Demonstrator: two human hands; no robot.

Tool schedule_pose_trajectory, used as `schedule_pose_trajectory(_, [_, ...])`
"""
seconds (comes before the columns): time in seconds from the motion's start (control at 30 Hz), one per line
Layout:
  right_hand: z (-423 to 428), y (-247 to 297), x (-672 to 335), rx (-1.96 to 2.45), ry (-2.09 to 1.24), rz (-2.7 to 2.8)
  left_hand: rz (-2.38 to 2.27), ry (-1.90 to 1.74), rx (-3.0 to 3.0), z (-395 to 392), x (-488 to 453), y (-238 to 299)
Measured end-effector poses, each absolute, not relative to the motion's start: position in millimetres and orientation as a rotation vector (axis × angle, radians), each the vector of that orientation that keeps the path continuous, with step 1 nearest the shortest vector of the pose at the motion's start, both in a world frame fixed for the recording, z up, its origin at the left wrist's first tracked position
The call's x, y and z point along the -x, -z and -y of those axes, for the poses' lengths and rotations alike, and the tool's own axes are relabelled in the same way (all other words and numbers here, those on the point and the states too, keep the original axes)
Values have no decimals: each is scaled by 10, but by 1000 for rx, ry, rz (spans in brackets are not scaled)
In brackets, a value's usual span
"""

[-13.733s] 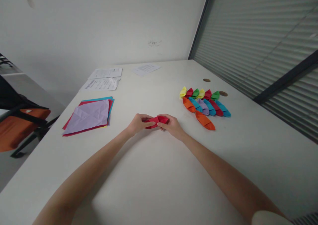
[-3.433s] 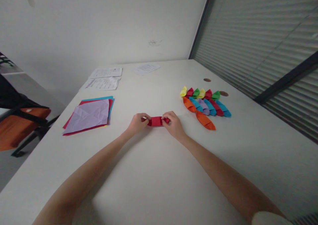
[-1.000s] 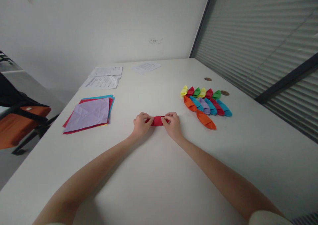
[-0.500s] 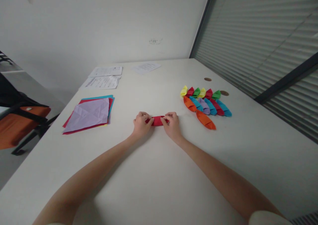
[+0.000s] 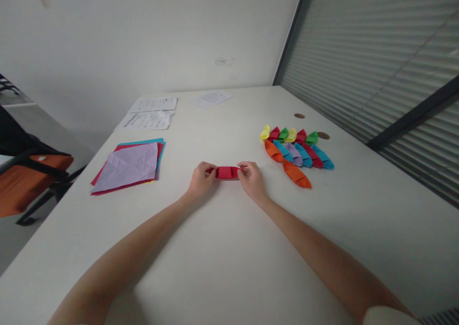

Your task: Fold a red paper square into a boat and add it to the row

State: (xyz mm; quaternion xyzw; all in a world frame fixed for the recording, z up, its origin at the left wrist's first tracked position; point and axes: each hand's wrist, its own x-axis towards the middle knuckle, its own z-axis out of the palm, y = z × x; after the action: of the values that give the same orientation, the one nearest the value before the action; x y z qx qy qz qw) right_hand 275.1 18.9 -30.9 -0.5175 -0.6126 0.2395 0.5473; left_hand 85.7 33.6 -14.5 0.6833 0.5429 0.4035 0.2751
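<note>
A small folded red paper (image 5: 227,172) lies on the white table (image 5: 229,248) in front of me. My left hand (image 5: 201,180) pinches its left end with curled fingers. My right hand (image 5: 252,179) pinches its right end the same way. Both hands rest on the tabletop, and the middle of the red paper shows between them as a flat rectangle. To the right lie several finished folded paper pieces (image 5: 296,149) in yellow, red, green, orange, blue and purple, set in two rows.
A stack of coloured paper sheets (image 5: 128,166) with a creased purple one on top lies to the left. Printed white sheets (image 5: 148,114) sit at the far side. An orange chair (image 5: 25,177) stands off the table's left edge. Slatted blinds run along the right.
My hands have slid slightly apart along the red paper, showing more of its middle. It now looks flatter and more rectangular than a second ago.
</note>
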Motion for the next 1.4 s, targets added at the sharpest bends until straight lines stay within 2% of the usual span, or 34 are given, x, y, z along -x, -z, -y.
schedule_pose_trajectory(0.4, [-192, 248, -2794, 1162, -624, 1412, -1339, -1207, -1465, -307, -864, 112])
schedule_pose_trajectory(0.73, [-193, 166, -2858, 905, -866, 1533, -1171, -1007, -970, -371, -775, -64])
schedule_pose_trajectory(0.87, [-210, 49, -2897, 900, -908, 1511, -1148, -1138, -958, -372, -748, -84])
schedule_pose_trajectory(0.97, [-195, -147, -3052, 910, -781, 1563, -1159, -1196, -966, -385, -717, -57])
schedule_pose_trajectory(1.17, [40, -530, -3822, 1103, -326, 1760, -1107, -1174, -1090, -385, -699, 27])
schedule_pose_trajectory(1.4, [624, -461, -4975, 1399, 186, 1799, -1123, -1199, -1192, -376, -742, 92])
